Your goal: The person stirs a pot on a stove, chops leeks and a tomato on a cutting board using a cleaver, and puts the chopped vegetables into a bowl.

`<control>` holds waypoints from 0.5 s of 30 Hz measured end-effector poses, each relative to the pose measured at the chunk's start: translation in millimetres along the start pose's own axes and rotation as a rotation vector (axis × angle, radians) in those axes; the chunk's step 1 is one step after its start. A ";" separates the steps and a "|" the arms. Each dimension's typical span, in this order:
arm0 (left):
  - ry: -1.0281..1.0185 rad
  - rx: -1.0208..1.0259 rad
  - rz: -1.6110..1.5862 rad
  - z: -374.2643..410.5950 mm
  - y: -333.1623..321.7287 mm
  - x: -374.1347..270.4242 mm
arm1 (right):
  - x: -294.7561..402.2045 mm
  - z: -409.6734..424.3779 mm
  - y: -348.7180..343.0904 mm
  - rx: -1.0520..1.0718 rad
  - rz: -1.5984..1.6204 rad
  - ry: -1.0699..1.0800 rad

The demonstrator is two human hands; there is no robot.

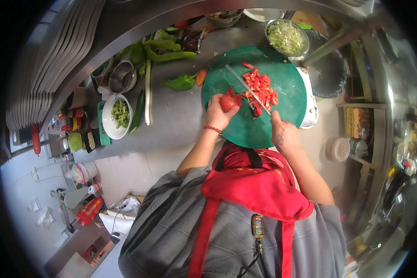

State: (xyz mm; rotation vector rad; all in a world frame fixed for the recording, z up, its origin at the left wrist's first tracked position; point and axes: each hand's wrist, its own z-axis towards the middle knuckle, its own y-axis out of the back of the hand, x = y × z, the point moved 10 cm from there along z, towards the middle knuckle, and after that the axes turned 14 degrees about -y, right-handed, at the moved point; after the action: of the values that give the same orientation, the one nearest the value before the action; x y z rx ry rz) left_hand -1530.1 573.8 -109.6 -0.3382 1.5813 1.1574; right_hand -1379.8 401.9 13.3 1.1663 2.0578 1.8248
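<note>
My left hand (218,112) holds a red tomato (230,101) over the left part of a round green cutting board (288,87). A ragged flap stands up at the top of the tomato. In my right hand (285,133) is a knife (247,88), gripped at the handle, which my fingers hide. Its blade is seen nearly edge-on and slants up and left across the board. Cut red pieces (262,85), apparently tomato, lie heaped beside and partly behind the blade. One piece (247,65) rests apart, above the heap.
Left of the board lie a green pepper (181,82), a carrot piece (201,77), a leek (147,93) and a cucumber (137,111). A white bowl (106,118) holds chopped greens. Beyond the board stands a metal bowl (305,47) of chopped vegetable. A shelf post (328,43) slants nearby.
</note>
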 end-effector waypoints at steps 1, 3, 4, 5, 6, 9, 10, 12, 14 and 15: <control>-0.012 -0.002 -0.108 -0.9 -1.0 6.7 | -5.7 0.0 4.4 0.010 0.020 -0.040; 0.050 0.050 -0.055 2.6 4.5 14.0 | -19.2 2.1 13.7 0.021 0.062 -0.128; 0.079 0.078 -0.030 6.8 8.7 8.3 | -23.1 2.9 17.7 0.041 0.072 -0.166; -0.066 0.116 0.090 18.2 11.9 -14.3 | -24.4 3.0 20.8 0.033 0.091 -0.162; -0.208 0.148 0.214 28.2 16.3 -36.3 | -23.3 2.3 23.0 0.029 0.112 -0.153; -0.242 0.178 0.256 47.3 10.6 -31.5 | -19.8 -6.0 23.9 0.040 0.164 -0.128; -0.207 0.138 0.221 50.4 14.7 -26.1 | -19.7 -10.4 23.4 0.047 0.182 -0.121; -0.166 0.072 0.177 51.7 27.3 -25.9 | -18.5 -18.5 20.3 0.063 0.221 -0.130; -0.047 0.058 0.021 45.1 23.2 -2.7 | -14.2 -26.9 16.8 0.104 0.296 -0.119; 0.013 0.048 -0.053 41.8 23.0 7.0 | -13.5 -30.3 12.5 0.130 0.306 -0.120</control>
State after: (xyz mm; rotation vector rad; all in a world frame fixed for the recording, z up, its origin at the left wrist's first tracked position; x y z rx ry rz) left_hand -1524.7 621.0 -101.4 -0.3549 1.5997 1.0767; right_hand -1382.6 369.4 26.9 1.6633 2.0491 1.7087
